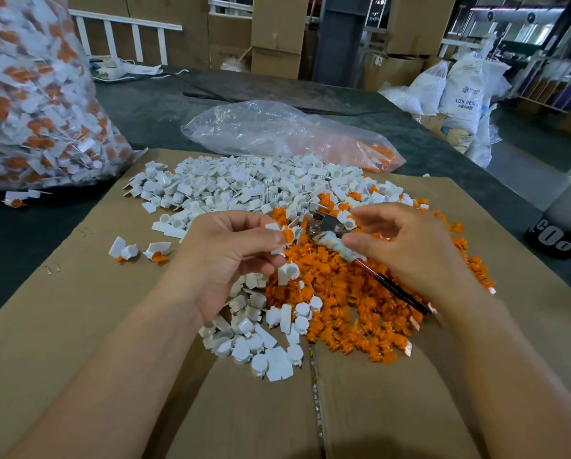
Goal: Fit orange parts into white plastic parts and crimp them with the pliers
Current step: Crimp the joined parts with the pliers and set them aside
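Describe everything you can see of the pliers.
The pliers have a shiny metal head, a section wrapped in grubby whitish cloth or tape, and a red-and-black handle. They slant above the orange parts, head up-left toward the white plastic part the left hand pinches, handle running down-right. The right hand holds them, thumb on the wrapped section, palm covering part of the handle. Whether the head is open is unclear.

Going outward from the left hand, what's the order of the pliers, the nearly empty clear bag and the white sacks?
1. The pliers, just right of the left hand.
2. The clear bag, beyond the white pile.
3. The white sacks, past the table, back right.
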Action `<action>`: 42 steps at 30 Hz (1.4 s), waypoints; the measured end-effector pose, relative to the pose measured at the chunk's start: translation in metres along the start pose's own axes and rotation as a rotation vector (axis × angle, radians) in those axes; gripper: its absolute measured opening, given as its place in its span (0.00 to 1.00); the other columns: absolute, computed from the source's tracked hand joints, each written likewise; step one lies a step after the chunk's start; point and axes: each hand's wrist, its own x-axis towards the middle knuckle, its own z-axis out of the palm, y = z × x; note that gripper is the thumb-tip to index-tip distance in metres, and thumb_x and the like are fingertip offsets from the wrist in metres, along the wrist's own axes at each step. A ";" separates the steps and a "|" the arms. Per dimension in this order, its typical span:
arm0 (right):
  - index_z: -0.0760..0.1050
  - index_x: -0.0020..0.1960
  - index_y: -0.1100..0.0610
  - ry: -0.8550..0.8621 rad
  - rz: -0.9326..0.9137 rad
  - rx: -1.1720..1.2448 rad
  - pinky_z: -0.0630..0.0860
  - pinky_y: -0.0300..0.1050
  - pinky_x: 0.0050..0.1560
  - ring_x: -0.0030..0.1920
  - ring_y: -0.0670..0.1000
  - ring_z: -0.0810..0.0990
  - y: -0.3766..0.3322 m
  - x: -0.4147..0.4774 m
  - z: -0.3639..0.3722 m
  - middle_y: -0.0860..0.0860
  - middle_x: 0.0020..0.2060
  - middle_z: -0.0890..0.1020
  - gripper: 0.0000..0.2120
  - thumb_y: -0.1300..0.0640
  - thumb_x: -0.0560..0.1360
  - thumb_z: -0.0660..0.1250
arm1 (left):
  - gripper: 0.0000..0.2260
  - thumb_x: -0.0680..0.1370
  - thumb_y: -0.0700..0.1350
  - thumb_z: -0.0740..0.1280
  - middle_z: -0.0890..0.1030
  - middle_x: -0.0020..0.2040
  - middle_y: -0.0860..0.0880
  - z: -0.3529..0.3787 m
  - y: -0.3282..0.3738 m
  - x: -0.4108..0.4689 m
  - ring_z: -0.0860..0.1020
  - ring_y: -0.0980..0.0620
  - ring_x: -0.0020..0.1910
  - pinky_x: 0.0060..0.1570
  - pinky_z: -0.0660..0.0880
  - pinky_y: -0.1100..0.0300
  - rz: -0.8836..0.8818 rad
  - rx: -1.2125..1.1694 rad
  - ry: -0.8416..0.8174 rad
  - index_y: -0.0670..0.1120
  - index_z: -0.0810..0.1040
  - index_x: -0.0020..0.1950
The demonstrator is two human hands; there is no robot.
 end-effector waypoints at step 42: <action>0.69 0.62 0.54 0.160 0.026 -0.593 0.62 0.50 0.60 0.56 0.54 0.69 0.012 0.003 -0.014 0.53 0.53 0.74 0.21 0.61 0.70 0.68 | 0.05 0.60 0.40 0.71 0.80 0.29 0.48 -0.002 -0.008 0.006 0.79 0.53 0.27 0.23 0.73 0.66 0.071 -0.101 0.069 0.44 0.79 0.34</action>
